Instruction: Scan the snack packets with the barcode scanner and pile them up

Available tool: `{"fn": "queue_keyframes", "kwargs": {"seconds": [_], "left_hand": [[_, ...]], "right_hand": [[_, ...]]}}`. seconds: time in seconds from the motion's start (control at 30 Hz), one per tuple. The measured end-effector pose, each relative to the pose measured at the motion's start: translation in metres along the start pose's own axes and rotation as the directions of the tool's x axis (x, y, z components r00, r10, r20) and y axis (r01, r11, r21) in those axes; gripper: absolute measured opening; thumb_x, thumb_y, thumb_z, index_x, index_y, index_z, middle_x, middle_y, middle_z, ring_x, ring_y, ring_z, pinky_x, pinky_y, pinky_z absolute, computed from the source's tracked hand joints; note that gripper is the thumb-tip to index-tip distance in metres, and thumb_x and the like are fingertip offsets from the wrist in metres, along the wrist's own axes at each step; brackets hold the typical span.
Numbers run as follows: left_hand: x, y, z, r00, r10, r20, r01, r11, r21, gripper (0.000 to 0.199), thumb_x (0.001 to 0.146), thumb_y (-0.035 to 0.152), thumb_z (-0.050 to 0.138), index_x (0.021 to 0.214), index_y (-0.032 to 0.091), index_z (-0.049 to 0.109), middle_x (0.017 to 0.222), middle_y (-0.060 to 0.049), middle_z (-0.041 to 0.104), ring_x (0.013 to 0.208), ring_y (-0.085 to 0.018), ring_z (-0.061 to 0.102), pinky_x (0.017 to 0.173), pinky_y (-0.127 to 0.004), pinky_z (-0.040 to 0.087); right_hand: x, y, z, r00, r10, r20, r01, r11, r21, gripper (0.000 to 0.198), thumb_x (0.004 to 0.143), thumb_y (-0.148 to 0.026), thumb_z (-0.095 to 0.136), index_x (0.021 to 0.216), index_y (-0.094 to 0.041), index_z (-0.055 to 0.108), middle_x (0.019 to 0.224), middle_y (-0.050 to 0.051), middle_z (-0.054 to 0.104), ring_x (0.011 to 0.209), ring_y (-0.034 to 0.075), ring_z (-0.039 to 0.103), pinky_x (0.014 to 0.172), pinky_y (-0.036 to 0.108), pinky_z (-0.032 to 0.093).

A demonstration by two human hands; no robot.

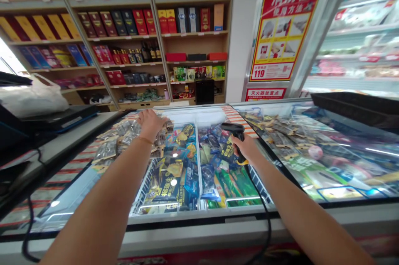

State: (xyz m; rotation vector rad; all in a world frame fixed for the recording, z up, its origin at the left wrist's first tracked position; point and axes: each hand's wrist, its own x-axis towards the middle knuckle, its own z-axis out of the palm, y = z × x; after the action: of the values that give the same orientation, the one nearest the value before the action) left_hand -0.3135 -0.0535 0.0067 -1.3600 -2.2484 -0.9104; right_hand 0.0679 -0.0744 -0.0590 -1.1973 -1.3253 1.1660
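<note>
My right hand (247,148) is wrapped round the handle of a black barcode scanner (233,128) with a yellow trigger, held above the freezer's glass top. A black cable (262,202) runs down from the scanner toward the front edge. My left hand (151,124) reaches onto a pile of small clear-windowed packets (124,132) lying on the glass. Its fingers look spread over the packets, though their tips are partly hidden. Under the glass, between my hands, lie several colourful frozen-food bags (168,180) in white wire baskets.
More packets (288,132) lie on the right half of the freezer top, near a black tray (358,109). At the left, a white plastic bag (34,94) rests on dark counter equipment. Shelves of boxed goods (118,22) stand behind. A red poster (285,28) hangs at the back right.
</note>
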Motion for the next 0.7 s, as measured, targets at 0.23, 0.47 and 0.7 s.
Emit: {"fn": "queue_keyframes", "kwargs": {"seconds": [0.23, 0.47, 0.7], "left_hand": [[0.026, -0.021, 0.015, 0.995, -0.062, 0.073, 0.054, 0.992, 0.11, 0.09, 0.064, 0.075, 0.073, 0.125, 0.009, 0.069, 0.151, -0.032, 0.046, 0.145, -0.056, 0.027, 0.115, -0.072, 0.019], [0.021, -0.009, 0.011, 0.998, -0.06, 0.014, 0.058, 0.995, 0.083, 0.083, 0.073, 0.058, 0.074, 0.13, -0.001, 0.058, 0.144, -0.038, 0.047, 0.144, -0.052, 0.031, 0.117, -0.067, 0.021], [0.001, 0.057, 0.009, 0.996, -0.035, -0.077, 0.01, 0.954, -0.301, 0.081, 0.081, 0.056, 0.07, 0.14, 0.009, 0.041, 0.127, -0.025, 0.064, 0.118, -0.042, 0.061, 0.103, -0.054, 0.044]], "right_hand": [[-0.002, 0.003, 0.001, 1.0, 0.002, 0.029, -0.002, 1.0, -0.011, 0.023, 0.08, -0.036, 0.071, 0.085, -0.022, 0.053, 0.055, -0.007, 0.055, 0.036, 0.01, 0.05, 0.036, 0.022, 0.038], [0.004, 0.008, -0.001, 1.0, 0.007, 0.03, -0.008, 1.0, 0.01, 0.024, 0.079, -0.036, 0.071, 0.086, -0.021, 0.052, 0.056, -0.006, 0.056, 0.036, 0.011, 0.051, 0.035, 0.022, 0.038], [0.004, 0.009, 0.0, 0.999, -0.042, 0.033, 0.043, 0.999, -0.033, 0.019, 0.082, -0.033, 0.068, 0.084, -0.021, 0.052, 0.056, -0.006, 0.056, 0.035, 0.011, 0.052, 0.035, 0.023, 0.039]]}}
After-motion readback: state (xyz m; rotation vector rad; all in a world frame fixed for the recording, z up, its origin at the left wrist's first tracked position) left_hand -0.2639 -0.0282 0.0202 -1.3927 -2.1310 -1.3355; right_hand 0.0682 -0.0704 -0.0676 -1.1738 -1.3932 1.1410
